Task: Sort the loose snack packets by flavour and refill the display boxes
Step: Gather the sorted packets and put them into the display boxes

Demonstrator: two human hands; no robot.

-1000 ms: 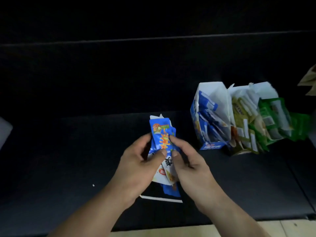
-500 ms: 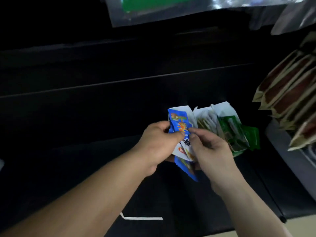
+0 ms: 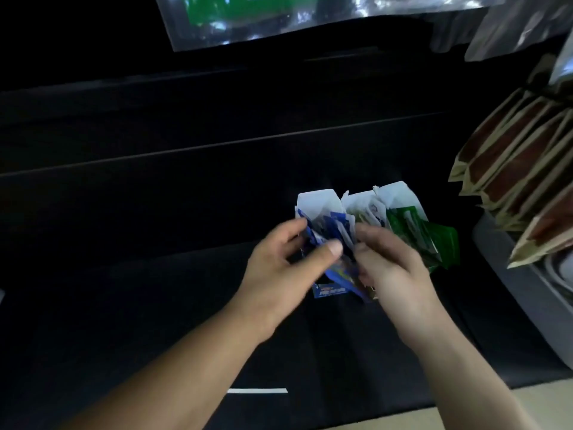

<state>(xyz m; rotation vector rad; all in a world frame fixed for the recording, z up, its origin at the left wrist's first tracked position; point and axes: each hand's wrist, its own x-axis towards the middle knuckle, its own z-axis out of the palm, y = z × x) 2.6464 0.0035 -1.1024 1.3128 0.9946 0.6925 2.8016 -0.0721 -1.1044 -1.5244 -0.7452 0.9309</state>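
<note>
Three white display boxes stand side by side on the black shelf. The left one, the blue box (image 3: 319, 203), holds blue packets (image 3: 330, 229). The middle box (image 3: 361, 202) holds yellowish packets, and the right box (image 3: 400, 197) holds green packets (image 3: 412, 231), some spilling to the right. My left hand (image 3: 285, 262) grips the blue packets from the left, thumb on their front, inside the blue box's mouth. My right hand (image 3: 393, 271) holds the same bundle from the right, its fingers curled and partly covering the middle box. The image is blurred at the fingertips.
Rows of brown-and-tan packets (image 3: 511, 169) lean out at the right above a grey bin (image 3: 508, 274). A clear bag with green print (image 3: 273, 17) hangs at the top. A white tape strip (image 3: 257, 391) lies near the shelf's front edge.
The bundle of blue packets, held upright in front of the boxes before, has gone down into the blue box with both hands on it. The view has shifted a little.
</note>
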